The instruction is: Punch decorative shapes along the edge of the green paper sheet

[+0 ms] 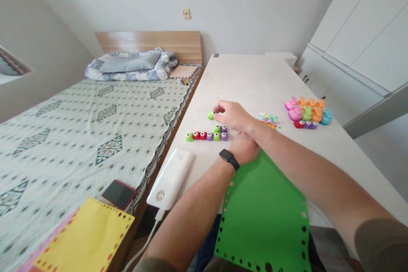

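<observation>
My right hand [232, 115] reaches across to the left and pinches a small green craft punch [210, 115] between thumb and fingers, just above the table. Below it stands a group of small craft punches [203, 135] in green, red and purple, most of them in one row. My left hand [246, 148], with a black band on its wrist, is closed at the top of a green sheet of paper [266, 208]; its fingertips are partly hidden behind my right forearm. Small shapes are punched along the sheet's side and bottom edges, and its lower part extends toward my body.
A heap of coloured paper cutouts [268, 120] lies beyond my right forearm. Larger punches [306, 111] cluster at the table's right. A white power bank [171, 178] with a cable lies at left. Punched yellow paper [86, 236] and a phone [119, 194] rest on the bed [73, 136].
</observation>
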{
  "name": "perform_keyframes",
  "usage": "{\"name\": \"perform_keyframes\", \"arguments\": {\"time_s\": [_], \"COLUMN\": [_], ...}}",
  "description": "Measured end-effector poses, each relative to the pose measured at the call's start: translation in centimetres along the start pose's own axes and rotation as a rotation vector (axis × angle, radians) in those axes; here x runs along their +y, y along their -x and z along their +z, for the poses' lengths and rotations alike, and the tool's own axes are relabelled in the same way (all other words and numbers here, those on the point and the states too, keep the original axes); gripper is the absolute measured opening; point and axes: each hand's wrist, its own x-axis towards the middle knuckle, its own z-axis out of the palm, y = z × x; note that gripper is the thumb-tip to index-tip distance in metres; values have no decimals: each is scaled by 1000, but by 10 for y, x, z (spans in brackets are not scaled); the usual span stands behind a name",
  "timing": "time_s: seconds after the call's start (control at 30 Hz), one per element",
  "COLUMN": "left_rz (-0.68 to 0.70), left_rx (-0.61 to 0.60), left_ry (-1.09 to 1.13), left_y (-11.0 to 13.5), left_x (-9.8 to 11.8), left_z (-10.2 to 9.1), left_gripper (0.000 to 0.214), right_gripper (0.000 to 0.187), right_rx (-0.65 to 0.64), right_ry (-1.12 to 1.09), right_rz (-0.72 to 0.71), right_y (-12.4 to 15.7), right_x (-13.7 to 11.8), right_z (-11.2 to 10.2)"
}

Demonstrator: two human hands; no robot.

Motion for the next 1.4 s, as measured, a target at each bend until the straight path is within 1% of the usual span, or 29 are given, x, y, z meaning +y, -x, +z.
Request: {"name": "perform_keyframes", "arguments": {"time_s": [0.07, 0.13, 0.2, 0.3, 0.4, 0.5, 0.63, 0.73, 0.97, 1.03, 1.17, 1.4], "left_rz": [-3, -22, -26, -18, -28, -41, -67, -76, -86, -91, -96, -108], "left_rx": [-29, -49, -37, -15, -8, -10, -24, -20, 1, 6, -8, -11], "left_ry": [12, 26, 43, 80, 100, 114, 139, 150, 189, 204, 232, 249], "left_y": [-1, -1, -1, -2, -2, -3, -3, -3, -4, -4, -4, -5], "left_x": [-2, -4, -6, -7, -8, -8, -7, -6, -5, -4, -2, 0], "left_z": [-1, -3, -6, -8, -9, -9, -9, -9, -9, -10, -11, -13], "left_gripper": [28, 25, 22, 19, 18, 18, 17, 17, 17, 16, 16, 16], "right_gripper": [21, 26, 29, 31, 37, 45, 48, 47, 45, 45, 45, 46], "right_rx": [44, 35, 47, 55, 43, -10, -97, -138, -174, -163, -72, -95], "right_ry": [-224, -437, -572, -616, -574, -495, -349, -289, -232, -230, -254, -289], "right_rz": [27, 60, 124, 207, 267, 323, 341, 316, 292, 292, 310, 300], "right_y": [14, 33, 55, 89, 118, 139, 153, 155, 156, 156, 154, 155], "right_x": [7, 16, 29, 49, 71, 91, 105, 106, 104, 102, 100, 103], "right_z": [-20, -42, -63, -87, -100, -102, -97, -95, -94, -94, -91, -91]}}
